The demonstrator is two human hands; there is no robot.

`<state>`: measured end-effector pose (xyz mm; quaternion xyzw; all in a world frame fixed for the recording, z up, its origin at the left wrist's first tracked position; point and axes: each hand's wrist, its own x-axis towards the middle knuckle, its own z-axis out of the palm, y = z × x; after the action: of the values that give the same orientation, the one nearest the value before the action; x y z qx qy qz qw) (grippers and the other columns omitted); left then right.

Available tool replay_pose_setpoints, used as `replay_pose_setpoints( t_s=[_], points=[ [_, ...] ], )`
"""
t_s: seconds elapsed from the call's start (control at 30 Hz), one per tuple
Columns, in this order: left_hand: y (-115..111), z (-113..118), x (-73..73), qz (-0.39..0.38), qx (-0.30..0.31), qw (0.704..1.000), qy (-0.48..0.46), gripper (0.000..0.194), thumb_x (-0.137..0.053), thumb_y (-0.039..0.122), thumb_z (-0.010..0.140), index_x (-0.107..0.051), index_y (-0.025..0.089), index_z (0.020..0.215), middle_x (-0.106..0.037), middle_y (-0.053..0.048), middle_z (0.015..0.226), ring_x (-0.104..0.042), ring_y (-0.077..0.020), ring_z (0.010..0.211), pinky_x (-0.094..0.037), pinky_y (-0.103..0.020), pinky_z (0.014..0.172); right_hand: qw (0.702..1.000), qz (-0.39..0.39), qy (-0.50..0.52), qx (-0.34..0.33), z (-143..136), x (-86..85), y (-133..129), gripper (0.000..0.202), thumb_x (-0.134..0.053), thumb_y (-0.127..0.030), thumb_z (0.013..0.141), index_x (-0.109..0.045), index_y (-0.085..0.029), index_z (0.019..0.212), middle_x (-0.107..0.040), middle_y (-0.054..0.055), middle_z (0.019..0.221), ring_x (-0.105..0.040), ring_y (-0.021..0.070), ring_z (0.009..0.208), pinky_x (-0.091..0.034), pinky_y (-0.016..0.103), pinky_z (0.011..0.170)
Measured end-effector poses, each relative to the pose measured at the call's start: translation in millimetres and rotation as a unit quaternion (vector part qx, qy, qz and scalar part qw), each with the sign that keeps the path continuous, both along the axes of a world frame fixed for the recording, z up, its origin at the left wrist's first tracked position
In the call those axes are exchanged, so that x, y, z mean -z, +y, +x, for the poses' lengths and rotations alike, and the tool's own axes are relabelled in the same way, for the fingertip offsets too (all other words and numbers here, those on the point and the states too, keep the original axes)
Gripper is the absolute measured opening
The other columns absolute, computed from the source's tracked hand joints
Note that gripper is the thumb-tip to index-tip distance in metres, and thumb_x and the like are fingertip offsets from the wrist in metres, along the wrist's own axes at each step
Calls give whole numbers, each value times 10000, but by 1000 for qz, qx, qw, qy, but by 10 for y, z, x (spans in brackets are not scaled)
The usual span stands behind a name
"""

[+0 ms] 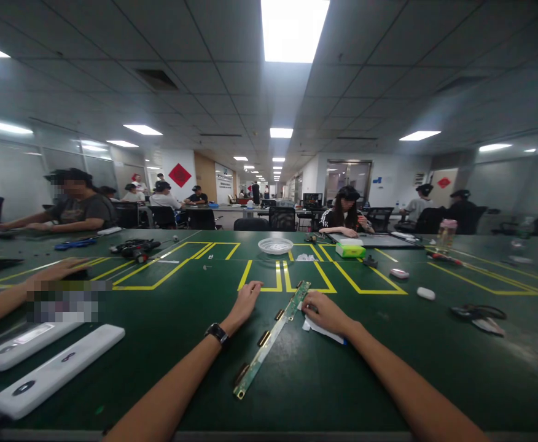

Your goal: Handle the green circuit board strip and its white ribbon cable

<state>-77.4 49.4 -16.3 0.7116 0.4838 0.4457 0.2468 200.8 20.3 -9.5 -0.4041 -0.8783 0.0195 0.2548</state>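
A long, narrow green circuit board [276,336] lies slantwise on the green table between my hands. Several dark, gold-edged parts sit along its left edge, and a pale strip runs down its length. My right hand [325,312] is closed beside the board's far end, fingertips at its right edge; a small white bit shows there, but what they grip is not clear. Under that hand lies a crumpled white piece [324,330] with a blue end. My left hand [245,302], a dark watch on its wrist, rests left of the board, apart from it, with fingers loosely stretched forward.
Ahead are a white basket [275,247], a green tissue pack [350,250] and yellow tape outlines. Two white power strips [61,365] lie at left, near a co-worker's hand [61,270]. Right are a white case [426,293] and a black cable [478,313]. A person sits opposite.
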Motion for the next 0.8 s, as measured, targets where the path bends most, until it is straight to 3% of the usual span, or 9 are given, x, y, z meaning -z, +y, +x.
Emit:
replay_pose_setpoints(
  t_s=[0.2, 0.27, 0.37, 0.6, 0.67, 0.8],
  points=[
    [47, -6, 22, 29, 10, 1000, 5, 389, -372, 413, 900, -614, 165, 1078, -619, -95, 1104, -534, -216, 1044, -385, -334, 935, 988, 19, -28, 148, 92, 47, 103, 186, -483, -184, 863, -666, -163, 836, -649, 83, 880, -576, 204, 871, -402, 305, 795],
    [46, -9, 9, 35, 14, 999, -3, 381, -386, 408, 891, -615, 162, 1072, -624, -93, 1088, -548, -213, 1015, -401, -325, 903, 985, 15, -21, 169, 135, 58, 119, 188, -473, -173, 863, -659, -154, 837, -648, 87, 889, -579, 196, 867, -409, 294, 796],
    [33, -29, -26, 38, 5, 999, -10, 354, -411, 395, 880, -626, 170, 1047, -636, -82, 1064, -558, -212, 987, -409, -323, 887, 989, 17, -14, 145, 110, 74, 104, 181, -474, -163, 856, -655, -150, 857, -644, 88, 905, -576, 197, 886, -413, 294, 815],
    [70, -148, -48, 28, 0, 999, -19, 335, -417, 372, 869, -630, 163, 1022, -653, -78, 1038, -583, -215, 968, -426, -323, 877, 1000, 17, -14, -17, -131, 88, 35, 214, -502, -139, 834, -666, -167, 969, -649, 84, 991, -568, 205, 977, -403, 313, 889],
    [85, -179, -41, 27, -5, 1000, -13, 335, -414, 375, 868, -632, 166, 1013, -657, -75, 1026, -587, -217, 961, -428, -325, 871, 1000, 11, -17, -6, -89, 81, 64, 223, -496, -149, 844, -669, -168, 984, -653, 88, 991, -574, 206, 970, -407, 320, 888],
    [66, -191, -40, 32, -9, 999, 7, 334, -421, 383, 864, -642, 173, 1001, -659, -76, 1022, -583, -223, 976, -423, -330, 877, 996, -4, -14, 86, 134, 82, 180, 223, -490, -178, 860, -677, -153, 979, -654, 101, 986, -584, 209, 954, -422, 320, 872]
  ],
)
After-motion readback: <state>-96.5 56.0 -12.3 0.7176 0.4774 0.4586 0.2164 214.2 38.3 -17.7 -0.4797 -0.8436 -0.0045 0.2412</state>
